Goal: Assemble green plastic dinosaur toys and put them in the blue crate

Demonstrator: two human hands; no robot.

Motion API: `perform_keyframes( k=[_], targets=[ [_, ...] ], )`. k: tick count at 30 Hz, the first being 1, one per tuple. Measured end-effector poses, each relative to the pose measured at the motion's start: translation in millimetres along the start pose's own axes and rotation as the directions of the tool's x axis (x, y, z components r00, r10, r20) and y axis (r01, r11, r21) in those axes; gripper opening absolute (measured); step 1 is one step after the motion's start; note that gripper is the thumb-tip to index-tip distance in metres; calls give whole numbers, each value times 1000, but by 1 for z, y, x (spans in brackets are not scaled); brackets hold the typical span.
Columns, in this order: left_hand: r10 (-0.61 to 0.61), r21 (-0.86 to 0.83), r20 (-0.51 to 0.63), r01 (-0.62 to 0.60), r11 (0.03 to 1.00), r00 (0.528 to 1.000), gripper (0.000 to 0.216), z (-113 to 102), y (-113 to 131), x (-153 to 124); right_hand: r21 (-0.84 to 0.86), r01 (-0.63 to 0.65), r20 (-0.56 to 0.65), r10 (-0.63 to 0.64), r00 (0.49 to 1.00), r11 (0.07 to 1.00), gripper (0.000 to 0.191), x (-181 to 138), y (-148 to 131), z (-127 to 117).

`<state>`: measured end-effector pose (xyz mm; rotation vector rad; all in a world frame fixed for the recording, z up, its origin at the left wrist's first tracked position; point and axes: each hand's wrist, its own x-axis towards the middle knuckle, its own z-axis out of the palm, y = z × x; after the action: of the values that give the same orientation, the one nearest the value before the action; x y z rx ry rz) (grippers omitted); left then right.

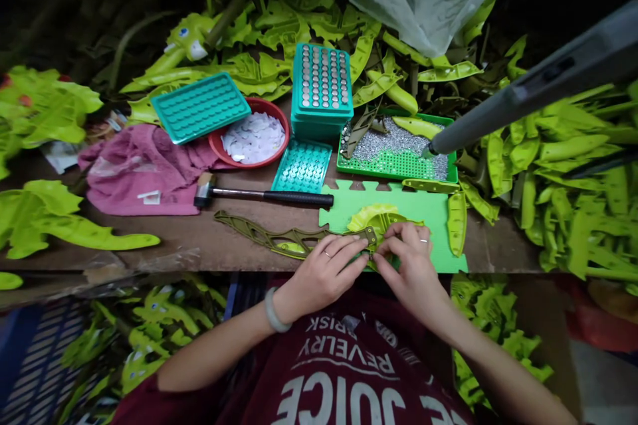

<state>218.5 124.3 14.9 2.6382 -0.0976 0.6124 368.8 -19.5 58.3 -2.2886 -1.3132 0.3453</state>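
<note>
My left hand (326, 269) lies over the near side of a long olive plastic strip (259, 232) with cut-out openings, its fingers closed at the strip's right end. That end meets a yellow-green plastic piece (373, 217) on a light green foam mat (343, 199). From the right, my right hand (409, 262) comes to the same spot, thumb and fingertips pinched together close to my left fingertips. A tiny shiny part shows between the two hands, too small to name. My fingers partly hide the joint.
Behind lie a hammer (259, 194), a red bowl (214, 146) of white pieces, teal trays (321, 126) of round discs, and a green tray (379, 176) of small metal parts. A grey pole (503, 99) slants in from the right. Yellow-green plastic parts (573, 146) are heaped around.
</note>
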Motion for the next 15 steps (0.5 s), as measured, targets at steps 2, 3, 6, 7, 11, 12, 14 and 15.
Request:
perform_keyframes(
  k=[2, 3, 6, 7, 11, 12, 14, 15],
  targets=[
    [-1, 2, 5, 1, 1000, 1000, 27, 0, 0, 0, -16, -6, -21, 6, 1000, 1000, 17, 1, -2, 2],
    [3, 3, 6, -3, 1000, 1000, 27, 0, 0, 0, -17, -11, -33, 10, 999, 1000, 16, 1, -2, 3],
    [4, 3, 7, -4, 1000, 1000, 25, 0, 0, 1, -25, -22, -64, 21, 998, 999, 16, 0, -3, 6],
    [2, 3, 5, -2, 1000, 1000, 24, 0, 0, 1, -36, -24, -71, 21, 997, 999, 15, -1, -4, 7],
    [-6, 18, 14, 6, 1000, 1000, 26, 1, 1, 0, -130, -11, -82, 1, 997, 991, 15, -1, -10, 9],
    [-7, 30, 23, 6, 1000, 1000, 27, 1, 1, 0, -158, -9, -79, -3, 997, 987, 15, -1, -11, 8],
    [1, 66, 40, -3, 998, 999, 29, -1, 2, 1, -179, 9, -63, -20, 998, 984, 16, -1, -9, 4],
    [10, 89, 50, -14, 996, 999, 30, -2, 2, 2, -164, 31, -48, -39, 998, 986, 13, -1, -5, 0]
  ],
)
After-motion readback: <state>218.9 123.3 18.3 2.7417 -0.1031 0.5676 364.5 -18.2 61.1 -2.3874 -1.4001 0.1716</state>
